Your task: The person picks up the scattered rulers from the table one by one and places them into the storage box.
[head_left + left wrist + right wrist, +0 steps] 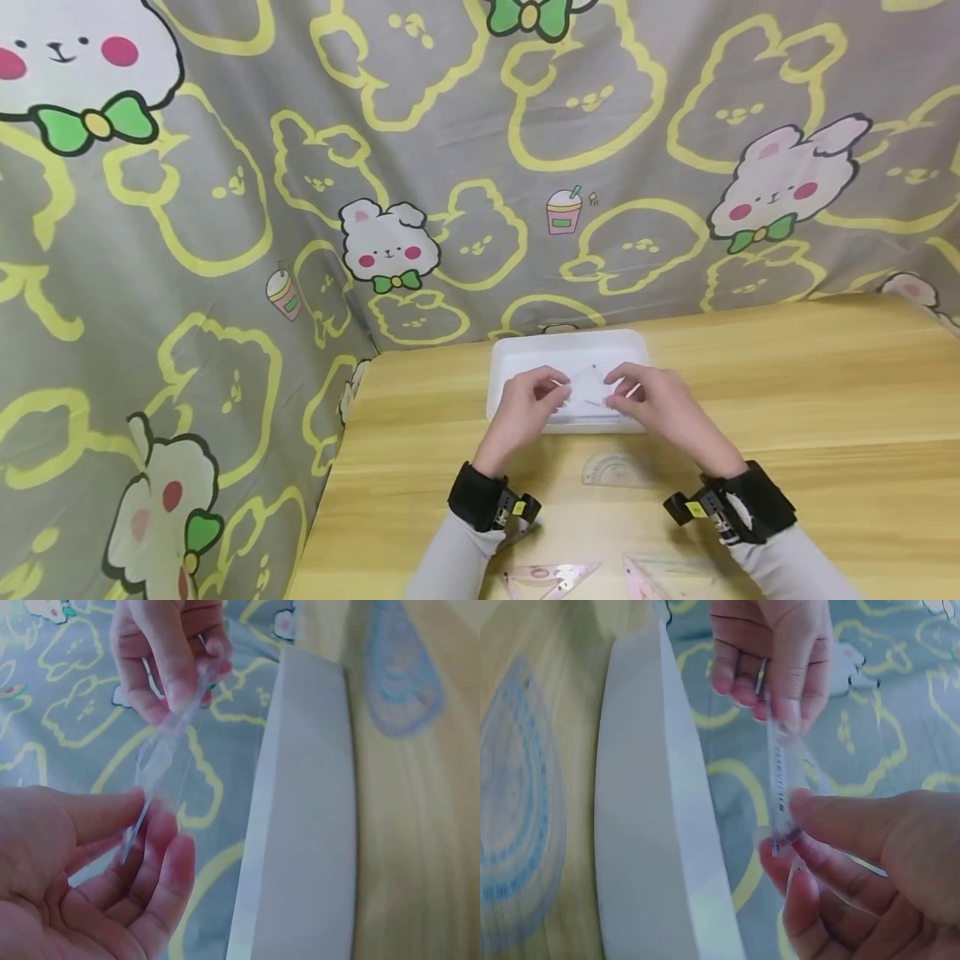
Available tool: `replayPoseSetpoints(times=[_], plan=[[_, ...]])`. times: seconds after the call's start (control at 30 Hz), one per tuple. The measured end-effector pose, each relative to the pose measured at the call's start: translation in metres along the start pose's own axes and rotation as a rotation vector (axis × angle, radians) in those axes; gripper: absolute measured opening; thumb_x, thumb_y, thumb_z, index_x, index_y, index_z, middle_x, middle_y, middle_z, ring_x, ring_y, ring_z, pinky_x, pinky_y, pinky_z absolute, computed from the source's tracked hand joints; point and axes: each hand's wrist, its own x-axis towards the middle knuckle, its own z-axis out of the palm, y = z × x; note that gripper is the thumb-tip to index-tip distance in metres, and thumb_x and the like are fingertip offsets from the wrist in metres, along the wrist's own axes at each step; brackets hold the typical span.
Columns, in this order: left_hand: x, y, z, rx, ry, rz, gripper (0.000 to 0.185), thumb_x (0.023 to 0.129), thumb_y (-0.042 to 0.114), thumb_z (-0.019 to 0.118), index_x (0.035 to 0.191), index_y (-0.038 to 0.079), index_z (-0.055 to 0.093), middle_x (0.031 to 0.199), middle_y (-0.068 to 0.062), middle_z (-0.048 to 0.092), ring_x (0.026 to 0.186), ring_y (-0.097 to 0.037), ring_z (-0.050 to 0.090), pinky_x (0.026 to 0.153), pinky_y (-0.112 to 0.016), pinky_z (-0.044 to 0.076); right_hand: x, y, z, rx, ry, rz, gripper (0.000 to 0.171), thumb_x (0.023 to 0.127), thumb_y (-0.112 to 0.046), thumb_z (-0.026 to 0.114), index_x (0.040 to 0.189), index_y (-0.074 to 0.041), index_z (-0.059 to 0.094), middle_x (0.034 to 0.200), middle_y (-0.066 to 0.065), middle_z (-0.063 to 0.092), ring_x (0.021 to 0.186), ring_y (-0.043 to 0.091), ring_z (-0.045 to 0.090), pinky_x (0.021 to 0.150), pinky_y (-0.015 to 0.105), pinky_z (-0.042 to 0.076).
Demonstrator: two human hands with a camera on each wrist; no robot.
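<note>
Both hands, left hand (pixel 525 406) and right hand (pixel 654 402), pinch one clear ruler (pixel 588 390) between them over the white tray (pixel 517 354), not yet laid in, while a protractor (pixel 615 472) and two set squares (pixel 551 577) wait behind the wrists.

Backdrop: grey cloth (pixel 225 250) hangs behind and to the left of the table (pixel 825 400), printed with yellow bear outlines and white bears with pink cheeks and green bow ties. Small pink drink cups also appear in the print. The cloth drapes down past the table's left edge and shows folds near the corner. Table: light wood, visible grain running left to right, far edge touching the cloth. Lighting: even, soft, no hard shadows on the wood. No floor or window in view.
</note>
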Motion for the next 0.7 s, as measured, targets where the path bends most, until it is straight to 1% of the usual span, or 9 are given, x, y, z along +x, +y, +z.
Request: replayPoseSetpoints(times=[0.1,0.2,0.33,0.43,0.53,0.7], plan=[[0.014,0.002,0.010,0.002,0.009,0.013,0.017,0.104,0.016,0.066,0.114,0.006,0.075,0.088,-0.008,0.076,0.074,-0.013,0.069,0.067,-0.023,0.052,0.002,0.010,-0.003,-0.016,0.052,0.026,0.022,0.092,-0.011,0.081,0.111,-0.003,0.073,0.088,0.007,0.076,0.073,0.018,0.069,0.064,0.031,0.054],[0.025,0.003,0.018,0.008,0.017,0.008,0.017,0.104,0.017,0.066,0.114,0.006,0.075,0.088,-0.004,0.075,0.073,-0.013,0.069,0.067,-0.022,0.051,0.003,0.019,-0.006,-0.032,0.089,0.037,0.023,0.092,-0.010,0.080,0.111,-0.001,0.073,0.089,0.010,0.077,0.075,0.022,0.071,0.066,0.034,0.056],[0.035,0.001,0.026,0.019,0.020,-0.018,0.016,0.104,0.017,0.066,0.113,0.008,0.076,0.090,-0.003,0.075,0.075,-0.016,0.071,0.069,-0.023,0.053,0.003,0.028,-0.005,-0.045,0.133,0.043,0.021,0.091,-0.007,0.080,0.110,0.002,0.074,0.089,0.010,0.077,0.076,0.024,0.072,0.070,0.037,0.057],[0.043,-0.002,0.031,0.025,0.019,-0.031,0.015,0.103,0.017,0.067,0.112,0.009,0.076,0.091,-0.003,0.075,0.074,-0.012,0.070,0.069,-0.024,0.054,0.003,0.032,-0.004,-0.046,0.146,0.059,0.019,0.093,-0.005,0.077,0.110,0.003,0.075,0.088,0.010,0.076,0.076,0.022,0.070,0.071,0.036,0.056],[0.051,-0.005,0.037,0.022,0.013,-0.039,0.014,0.104,0.017,0.067,0.111,0.010,0.076,0.089,-0.002,0.073,0.072,-0.008,0.068,0.068,-0.024,0.055,0.004,0.037,-0.004,-0.048,0.141,0.086,0.022,0.095,-0.003,0.073,0.115,0.006,0.073,0.088,0.011,0.076,0.077,0.021,0.070,0.072,0.036,0.057],[0.064,-0.008,0.048,0.001,-0.021,-0.046,0.014,0.104,0.015,0.066,0.112,0.008,0.075,0.087,-0.002,0.072,0.070,-0.008,0.069,0.066,-0.023,0.055,0.003,0.046,-0.003,-0.054,0.156,0.102,0.037,0.095,0.001,0.071,0.131,0.010,0.063,0.099,0.020,0.076,0.085,0.032,0.074,0.078,0.049,0.060]])
